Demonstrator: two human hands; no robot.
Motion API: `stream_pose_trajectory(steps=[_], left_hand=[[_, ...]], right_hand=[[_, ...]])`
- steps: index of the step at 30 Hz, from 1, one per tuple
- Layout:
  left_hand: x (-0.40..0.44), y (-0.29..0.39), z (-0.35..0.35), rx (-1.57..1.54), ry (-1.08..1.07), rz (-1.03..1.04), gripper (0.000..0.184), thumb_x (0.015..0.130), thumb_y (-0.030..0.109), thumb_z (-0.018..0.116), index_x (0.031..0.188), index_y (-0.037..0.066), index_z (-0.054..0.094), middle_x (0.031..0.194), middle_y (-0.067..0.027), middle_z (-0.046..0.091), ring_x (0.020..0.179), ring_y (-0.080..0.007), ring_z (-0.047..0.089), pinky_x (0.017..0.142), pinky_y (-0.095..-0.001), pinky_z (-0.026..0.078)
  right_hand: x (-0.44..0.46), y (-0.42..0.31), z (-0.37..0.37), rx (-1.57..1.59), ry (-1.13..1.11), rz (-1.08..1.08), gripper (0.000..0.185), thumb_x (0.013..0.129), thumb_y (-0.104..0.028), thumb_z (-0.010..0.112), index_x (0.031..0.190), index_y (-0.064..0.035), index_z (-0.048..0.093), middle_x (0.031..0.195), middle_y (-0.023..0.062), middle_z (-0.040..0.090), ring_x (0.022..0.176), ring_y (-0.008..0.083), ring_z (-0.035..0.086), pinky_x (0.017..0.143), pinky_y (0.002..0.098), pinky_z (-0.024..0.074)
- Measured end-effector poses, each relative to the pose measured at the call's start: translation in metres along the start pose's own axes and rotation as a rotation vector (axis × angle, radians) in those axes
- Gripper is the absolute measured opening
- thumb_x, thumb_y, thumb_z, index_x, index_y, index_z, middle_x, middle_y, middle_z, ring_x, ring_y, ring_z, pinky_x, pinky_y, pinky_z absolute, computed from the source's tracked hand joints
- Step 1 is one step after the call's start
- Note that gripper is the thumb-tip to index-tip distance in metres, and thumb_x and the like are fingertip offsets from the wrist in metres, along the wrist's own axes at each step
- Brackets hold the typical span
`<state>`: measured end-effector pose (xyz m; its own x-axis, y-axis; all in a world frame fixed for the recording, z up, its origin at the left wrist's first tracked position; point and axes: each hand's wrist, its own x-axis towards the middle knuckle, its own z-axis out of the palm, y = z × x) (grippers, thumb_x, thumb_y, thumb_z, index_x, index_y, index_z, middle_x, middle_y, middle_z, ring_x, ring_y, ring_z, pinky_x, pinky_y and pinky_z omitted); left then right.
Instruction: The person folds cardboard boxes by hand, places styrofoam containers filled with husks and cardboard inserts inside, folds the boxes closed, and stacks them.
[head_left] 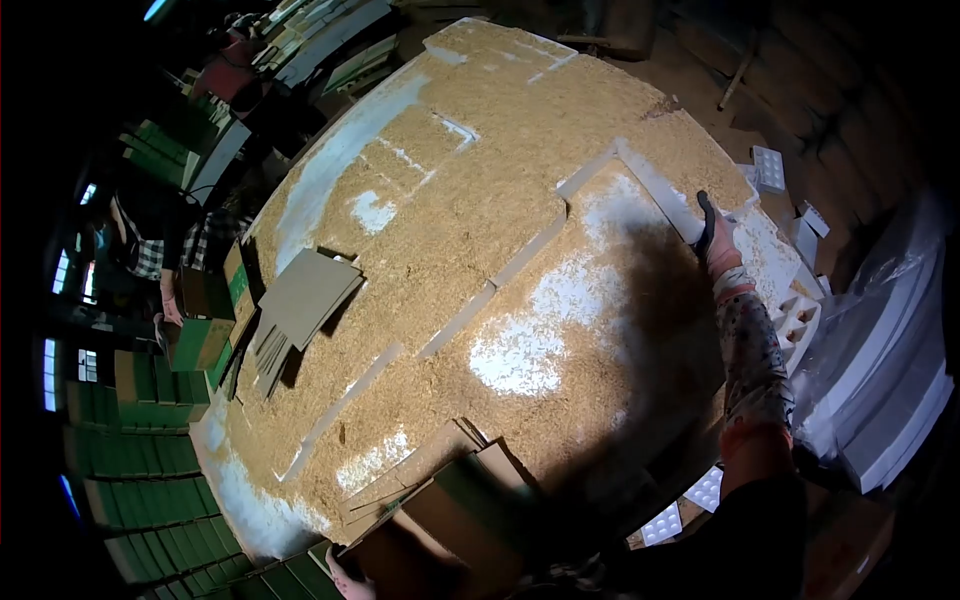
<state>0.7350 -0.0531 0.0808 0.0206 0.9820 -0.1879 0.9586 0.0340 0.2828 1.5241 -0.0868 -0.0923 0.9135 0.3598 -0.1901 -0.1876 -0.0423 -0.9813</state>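
Observation:
My right hand (pixel 720 245), in a pink glove with dark fingertips, reaches far out over the sawdust-covered table (pixel 520 160). Its fingers curve around the near end of a long grey strip (pixel 655 188), which meets another strip (pixel 590 172) at a corner. Close to my body, my left hand (pixel 350 580) grips the edge of an open cardboard box (pixel 445 520), green on part of its side. Most of the left fingers are hidden at the frame's bottom. More grey strips (pixel 520 255) lie end to end across the sawdust.
Flat grey cardboard sheets (pixel 305 300) lie in a fanned stack at the table's left. Beyond that edge, a person's hand (pixel 170 305) touches a green box (pixel 200 345). Green boxes (pixel 150 455) are stacked lower left. White moulded trays (pixel 768 170) and plastic-wrapped sheets (pixel 880 370) stand right.

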Motion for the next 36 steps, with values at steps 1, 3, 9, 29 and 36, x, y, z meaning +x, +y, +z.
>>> stream_pose_trajectory(steps=[1,3,9,29,36], left_hand=[[0.006,-0.04,0.016,0.025,0.149,0.171,0.065,0.07,-0.007,0.055,0.133,0.0,0.038,0.123,-0.0203,0.051,0.11,-0.0316,0.053,0.096,-0.0355,0.041],[0.002,-0.008,0.007,-0.09,0.097,0.136,0.065,0.071,-0.01,0.055,0.134,-0.001,0.039,0.123,-0.0205,0.052,0.112,-0.0331,0.053,0.097,-0.0367,0.041],[0.005,-0.033,0.029,-0.331,0.25,0.183,0.056,0.089,0.01,0.056,0.14,-0.001,0.033,0.131,-0.0226,0.048,0.119,-0.0344,0.049,0.101,-0.0385,0.037],[0.086,-0.047,0.057,-1.813,-0.407,-0.003,0.045,0.093,0.027,0.061,0.128,0.001,0.05,0.114,-0.0039,0.06,0.1,-0.0082,0.054,0.081,-0.0219,0.044],[0.236,-0.023,-0.021,-0.411,0.174,0.386,0.06,0.088,0.045,0.054,0.132,0.006,0.044,0.131,-0.022,0.045,0.125,-0.0356,0.04,0.105,-0.0482,0.028]], right_hand=[[0.001,0.026,-0.006,-0.144,-0.042,-0.106,0.049,0.088,-0.033,0.063,0.124,-0.0013,0.054,0.111,0.0078,0.058,0.096,0.0177,0.056,0.084,0.0281,0.0462],[-0.036,0.027,-0.007,-0.049,-0.094,-0.156,0.042,0.09,-0.032,0.062,0.12,-0.0032,0.058,0.105,0.0069,0.061,0.092,0.0176,0.058,0.081,0.029,0.0482],[-0.213,0.022,-0.004,0.518,-0.338,0.513,0.047,0.089,-0.024,0.063,0.13,-0.0045,0.05,0.117,0.0088,0.06,0.106,0.0188,0.057,0.087,0.0337,0.0487],[-0.545,-0.117,0.154,-1.069,-1.121,-0.021,0.043,0.09,-0.023,0.063,0.122,0.0034,0.051,0.1,0.0066,0.062,0.09,0.0126,0.055,0.081,0.0287,0.0462],[-0.573,-0.078,0.15,-0.909,-0.637,0.038,0.059,0.078,-0.007,0.068,0.131,0.0036,0.044,0.106,0.0163,0.062,0.092,0.0204,0.059,0.082,0.0327,0.0477]])
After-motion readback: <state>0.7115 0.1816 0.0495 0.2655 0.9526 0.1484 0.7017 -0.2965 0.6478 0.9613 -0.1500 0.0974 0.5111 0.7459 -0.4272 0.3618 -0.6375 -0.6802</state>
